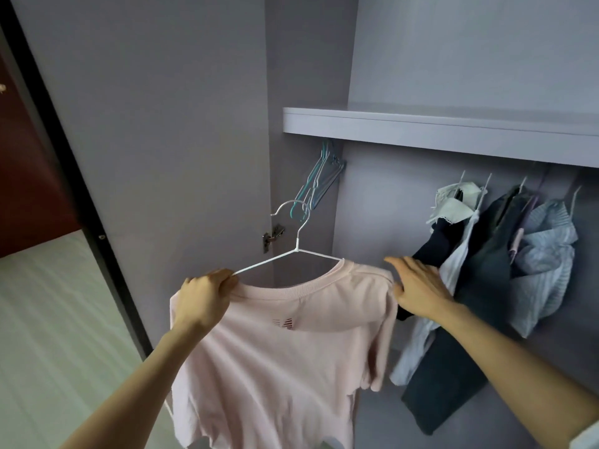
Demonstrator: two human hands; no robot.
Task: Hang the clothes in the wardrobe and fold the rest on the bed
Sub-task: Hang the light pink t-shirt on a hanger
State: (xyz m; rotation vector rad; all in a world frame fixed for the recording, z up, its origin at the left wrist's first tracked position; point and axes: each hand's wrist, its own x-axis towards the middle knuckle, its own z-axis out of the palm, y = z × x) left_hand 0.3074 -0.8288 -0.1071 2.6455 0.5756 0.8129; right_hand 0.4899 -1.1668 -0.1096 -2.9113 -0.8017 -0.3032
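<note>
A pale pink T-shirt (285, 345) hangs on a white wire hanger (293, 244) held up in front of the open wardrobe. My left hand (204, 296) grips the hanger's left arm together with the shirt's shoulder. With fingers straight, my right hand (418, 286) rests on the shirt's right shoulder, beside the hung clothes. The hanger's hook is free in the air, below the shelf.
Several garments (505, 254) hang on hangers at the right under the grey shelf (421, 124). Spare teal and white hangers (319, 179) hang in the wardrobe's left corner. The open wardrobe door (155, 124) stands at the left, and the light floor (48, 319) is beyond it.
</note>
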